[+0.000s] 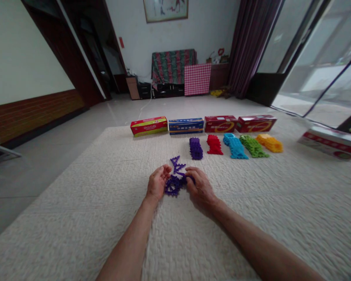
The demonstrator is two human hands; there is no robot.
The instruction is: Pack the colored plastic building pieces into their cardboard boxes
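Observation:
My left hand (157, 182) and my right hand (199, 187) meet over a small cluster of purple plastic pieces (173, 186) on a cream quilted mat (76, 218). Both hands have curled fingers pinching that cluster from either side. A few loose purple pieces (177, 164) lie just beyond the fingers. Farther back stands a stack of purple pieces (195, 148).
Stacks of red (214, 144), blue (235, 146), green (254, 146) and orange pieces (270, 143) lie in a row. Behind them stand several boxes (149, 126); another box (332, 142) lies at the right. Tiled floor lies left, glass doors right.

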